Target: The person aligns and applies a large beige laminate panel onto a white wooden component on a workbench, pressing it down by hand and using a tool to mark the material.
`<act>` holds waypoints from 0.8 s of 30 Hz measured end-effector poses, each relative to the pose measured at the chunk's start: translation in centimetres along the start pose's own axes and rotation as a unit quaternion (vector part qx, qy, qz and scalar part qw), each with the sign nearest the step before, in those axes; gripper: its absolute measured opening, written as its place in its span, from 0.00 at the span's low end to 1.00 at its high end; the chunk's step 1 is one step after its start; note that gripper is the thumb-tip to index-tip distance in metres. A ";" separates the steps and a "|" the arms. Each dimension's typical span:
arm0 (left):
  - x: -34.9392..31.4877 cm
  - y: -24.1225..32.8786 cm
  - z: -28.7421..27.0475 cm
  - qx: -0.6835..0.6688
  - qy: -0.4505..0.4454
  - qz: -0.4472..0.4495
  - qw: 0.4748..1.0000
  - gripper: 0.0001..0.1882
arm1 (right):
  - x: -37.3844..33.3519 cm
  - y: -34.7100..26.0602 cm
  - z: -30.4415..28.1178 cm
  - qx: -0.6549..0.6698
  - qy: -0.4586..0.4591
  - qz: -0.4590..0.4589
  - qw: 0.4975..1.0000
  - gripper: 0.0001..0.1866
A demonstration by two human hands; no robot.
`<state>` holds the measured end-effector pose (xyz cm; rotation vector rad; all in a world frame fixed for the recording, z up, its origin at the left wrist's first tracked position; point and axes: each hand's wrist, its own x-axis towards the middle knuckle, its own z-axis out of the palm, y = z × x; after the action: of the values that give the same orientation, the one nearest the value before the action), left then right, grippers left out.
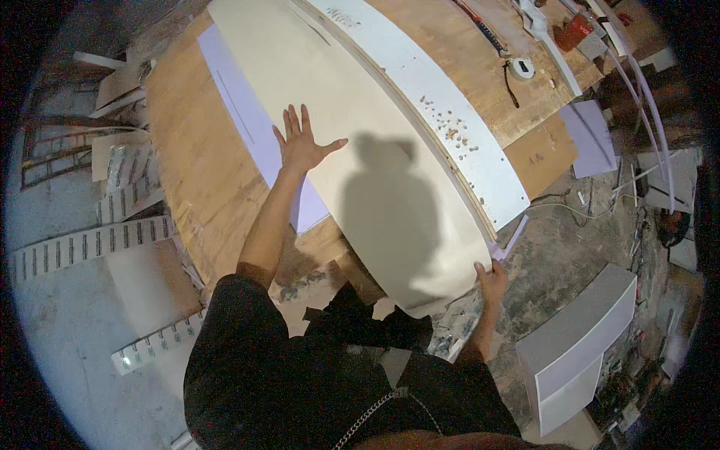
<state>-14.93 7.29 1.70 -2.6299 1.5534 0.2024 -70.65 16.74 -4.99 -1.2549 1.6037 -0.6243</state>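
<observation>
A long cream sheet (322, 82) lies across the wooden worktop, and my shadow falls on it. My left hand (302, 148) rests on the sheet near its left edge, palm down, with fingers spread. At the sheet's near right corner, my right hand (492, 280) grips the edge with its thumb on top; some of its fingers are hidden. A lilac sheet (244, 120) shows from under the cream one on the left. Along the right side runs a thin wooden strip (420, 120), beside a white curved board (405, 56) with small brown bits scattered on it.
The worktop (184, 112) carries a white tape measure (521, 69) and a dark-handled tool (487, 34) at the far right. A grey-and-white curved panel (577, 345) stands on the floor at right. Printed strips (90, 244) and offcuts lie at left.
</observation>
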 end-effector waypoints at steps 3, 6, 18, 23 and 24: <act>0.6 1.3 0.6 -0.008 -0.013 0.011 1.000 0.76 | -0.8 7.5 -3.2 -0.040 0.059 -0.085 0.994 0.20; 0.7 0.8 0.0 -0.023 -0.025 0.007 0.999 0.75 | -0.8 7.7 -3.3 -0.026 0.046 -0.021 0.998 0.21; 5.2 -3.1 -0.6 -0.013 -0.022 -0.010 1.000 0.74 | -0.8 -5.0 0.4 -0.037 0.107 0.038 0.993 0.18; 8.7 -4.6 -0.9 -0.022 -0.032 -0.011 0.999 0.75 | 0.8 -7.5 2.2 -0.047 0.107 0.029 0.993 0.19; 9.7 -5.0 -0.8 -0.019 -0.024 -0.010 0.999 0.75 | 1.7 -5.5 2.4 -0.066 0.127 0.002 0.990 0.22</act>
<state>-5.91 1.21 1.03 -2.6480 1.5231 0.2946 -66.16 13.72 -2.00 -1.3082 1.8843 -0.7069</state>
